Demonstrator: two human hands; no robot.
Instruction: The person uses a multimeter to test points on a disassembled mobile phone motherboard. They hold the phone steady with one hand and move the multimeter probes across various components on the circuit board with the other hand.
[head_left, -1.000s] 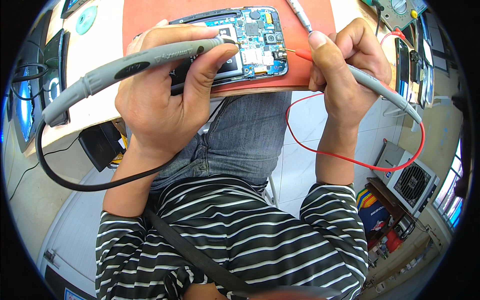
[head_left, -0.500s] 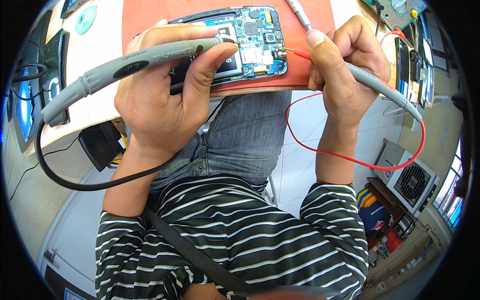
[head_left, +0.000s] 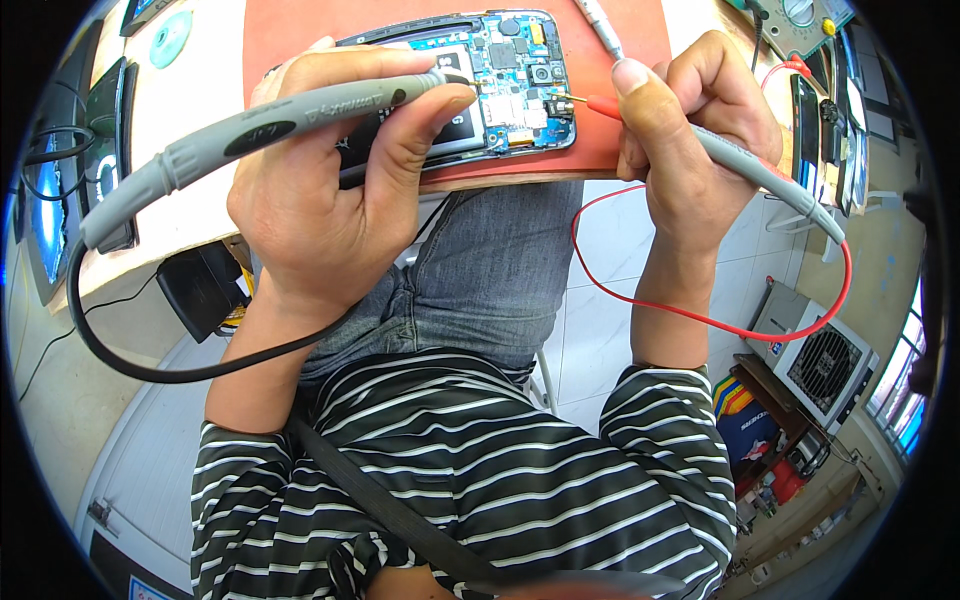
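An opened phone (head_left: 503,55) lies on the orange-red mat, its blue circuit board and part of its battery (head_left: 457,125) exposed. My left hand (head_left: 325,185) is closed around a grey test probe (head_left: 215,140) with a black lead; the probe's tip is at the board's edge beside the battery. My right hand (head_left: 695,135) grips a grey and red test probe (head_left: 603,105) with a red lead. Its thin metal tip points left, at or just by the phone's right end; whether it touches is too small to tell. My left hand hides the phone's lower left part.
The orange-red mat (head_left: 630,30) covers the bench's middle. A multimeter (head_left: 800,12) stands at the far right, and a grey pen-like tool (head_left: 598,28) lies on the mat near my right thumb. Dark phone-like devices (head_left: 108,160) lie at the left. The red lead (head_left: 700,318) loops below my right forearm.
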